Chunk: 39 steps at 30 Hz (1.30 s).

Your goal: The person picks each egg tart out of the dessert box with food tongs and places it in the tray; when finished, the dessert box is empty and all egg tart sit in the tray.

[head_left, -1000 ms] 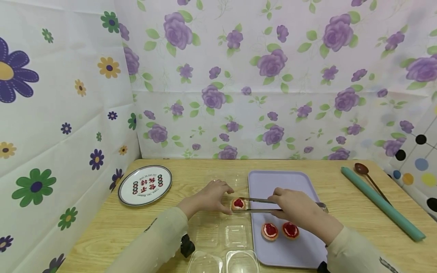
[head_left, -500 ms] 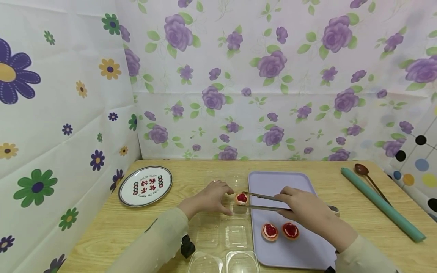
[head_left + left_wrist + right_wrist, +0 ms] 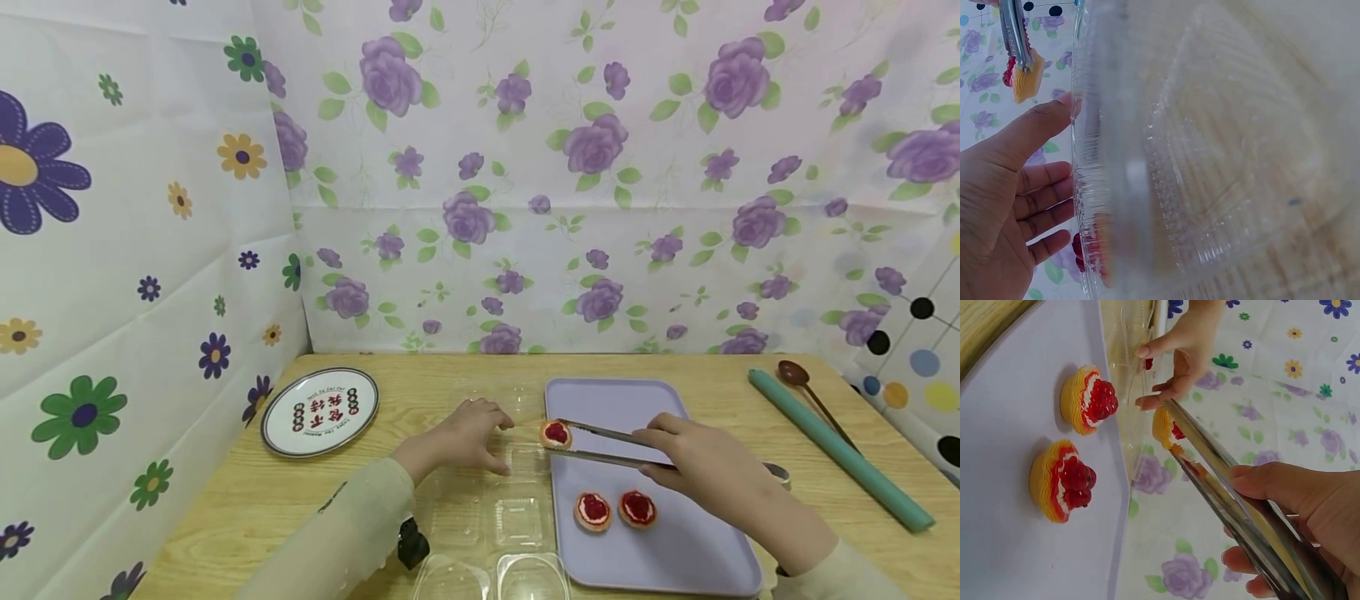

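Note:
My right hand [image 3: 705,471] grips metal tongs [image 3: 615,444], whose tips pinch a small tart [image 3: 556,433] with a red berry topping. The tart hangs over the left edge of the lilac tray [image 3: 615,558], beside the clear plastic container [image 3: 517,521]. My left hand [image 3: 468,437] is over the container with its thumb and fingers apart; in the left wrist view its thumb tip is right at the container's rim [image 3: 1082,175]. Through the clear wall there, another red-topped tart [image 3: 1099,250] shows. Two more tarts, a left one [image 3: 593,510] and a right one [image 3: 638,507], sit on the tray.
A white plate [image 3: 288,417] with red lettering lies at the back left. To the right of the tray are a teal rolled stick [image 3: 840,450] and a dark brown spoon [image 3: 795,373]. Container lids [image 3: 528,575] extend toward the table's front. Floral sheets [image 3: 465,275] enclose the table.
My right hand has moved right, carrying the tart in the tongs from beside my left hand over the container to the tray's left edge. My left hand has stayed in place.

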Motion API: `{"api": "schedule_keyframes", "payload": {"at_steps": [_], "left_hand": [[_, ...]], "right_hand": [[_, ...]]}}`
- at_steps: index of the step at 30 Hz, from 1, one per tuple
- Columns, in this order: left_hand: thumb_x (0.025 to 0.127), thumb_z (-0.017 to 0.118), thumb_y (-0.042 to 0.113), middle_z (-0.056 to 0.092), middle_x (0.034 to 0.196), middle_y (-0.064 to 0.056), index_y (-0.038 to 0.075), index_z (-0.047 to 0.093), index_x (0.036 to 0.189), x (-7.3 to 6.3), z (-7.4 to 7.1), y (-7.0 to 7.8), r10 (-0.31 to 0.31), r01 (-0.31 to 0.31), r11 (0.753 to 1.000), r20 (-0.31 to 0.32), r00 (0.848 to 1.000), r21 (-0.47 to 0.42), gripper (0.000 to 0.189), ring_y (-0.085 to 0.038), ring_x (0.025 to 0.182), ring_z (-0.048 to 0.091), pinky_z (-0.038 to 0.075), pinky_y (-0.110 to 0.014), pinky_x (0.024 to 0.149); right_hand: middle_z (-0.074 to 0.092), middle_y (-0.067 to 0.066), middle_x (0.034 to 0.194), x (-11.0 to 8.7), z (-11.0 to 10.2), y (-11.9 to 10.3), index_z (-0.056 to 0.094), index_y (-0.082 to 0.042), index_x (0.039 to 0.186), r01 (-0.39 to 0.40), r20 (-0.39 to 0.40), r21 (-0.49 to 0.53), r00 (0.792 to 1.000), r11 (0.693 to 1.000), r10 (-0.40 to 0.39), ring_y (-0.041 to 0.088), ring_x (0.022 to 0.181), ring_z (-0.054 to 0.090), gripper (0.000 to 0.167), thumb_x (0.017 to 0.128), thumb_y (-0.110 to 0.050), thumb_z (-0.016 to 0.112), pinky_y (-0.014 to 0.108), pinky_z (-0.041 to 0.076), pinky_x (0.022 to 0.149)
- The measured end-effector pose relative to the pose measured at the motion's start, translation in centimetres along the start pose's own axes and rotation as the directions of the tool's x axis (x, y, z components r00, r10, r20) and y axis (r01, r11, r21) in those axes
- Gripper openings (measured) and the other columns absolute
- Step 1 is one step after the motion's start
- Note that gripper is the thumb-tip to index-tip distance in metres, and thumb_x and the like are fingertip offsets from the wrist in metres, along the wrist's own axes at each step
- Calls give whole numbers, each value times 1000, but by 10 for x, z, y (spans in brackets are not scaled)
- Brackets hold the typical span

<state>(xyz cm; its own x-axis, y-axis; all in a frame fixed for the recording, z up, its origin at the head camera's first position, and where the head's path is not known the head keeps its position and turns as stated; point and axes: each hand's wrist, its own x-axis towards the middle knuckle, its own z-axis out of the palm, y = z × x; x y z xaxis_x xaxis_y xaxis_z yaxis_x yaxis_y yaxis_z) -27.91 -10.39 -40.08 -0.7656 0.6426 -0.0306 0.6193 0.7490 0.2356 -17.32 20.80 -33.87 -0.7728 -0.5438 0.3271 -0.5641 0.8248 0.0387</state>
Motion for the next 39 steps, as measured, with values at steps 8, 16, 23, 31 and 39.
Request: {"api": "schedule_keyframes", "payload": {"at_steps": [8, 16, 23, 31, 39], "left_hand": [[73, 80, 46, 62, 123, -1, 12, 60, 127, -1, -1, 2, -5, 5, 1000, 4, 1000, 18, 66, -22, 122, 50, 31, -52, 114], [74, 80, 44, 63, 122, -3, 9, 61, 126, -2, -3, 4, 7, -7, 1000, 7, 1000, 12, 66, -23, 121, 50, 35, -48, 111], [74, 80, 45, 63, 123, -3, 10, 61, 125, -1, -3, 4, 16, -16, 999, 0, 1000, 41, 65, -22, 120, 51, 37, -44, 108], [73, 80, 47, 62, 123, -2, 11, 61, 126, 0, -3, 5, 17, -17, 997, 10, 1000, 72, 67, -20, 119, 51, 38, -41, 105], [73, 79, 48, 62, 124, -2, 11, 60, 127, -1, -4, 6, 5, -7, 998, 18, 1000, 70, 68, -21, 119, 51, 38, -42, 107]], "right_hand": [[64, -6, 95, -15, -1, 11, 72, -16, 108, -42, 10, -12, 999, 999, 42, 3, 71, 60, 34, 77, -29, 78, 20, 47, 55], [64, -6, 94, -31, 3, 24, 73, -16, 105, -80, 34, -3, 996, 997, 80, 0, 67, 55, 33, 76, -30, 79, 19, 44, 53], [64, -8, 93, -43, 9, 34, 73, -17, 106, -145, 104, 9, 984, 989, 143, -4, 64, 51, 33, 76, -31, 78, 18, 41, 52], [65, -8, 91, -53, 14, 44, 74, -16, 103, -169, 128, -5, 977, 986, 168, 1, 66, 57, 32, 76, -31, 78, 19, 44, 52], [65, -7, 95, -62, 22, 49, 74, -16, 105, -177, 152, -15, 972, 984, 178, -2, 63, 54, 34, 76, -33, 78, 18, 41, 50]]}}
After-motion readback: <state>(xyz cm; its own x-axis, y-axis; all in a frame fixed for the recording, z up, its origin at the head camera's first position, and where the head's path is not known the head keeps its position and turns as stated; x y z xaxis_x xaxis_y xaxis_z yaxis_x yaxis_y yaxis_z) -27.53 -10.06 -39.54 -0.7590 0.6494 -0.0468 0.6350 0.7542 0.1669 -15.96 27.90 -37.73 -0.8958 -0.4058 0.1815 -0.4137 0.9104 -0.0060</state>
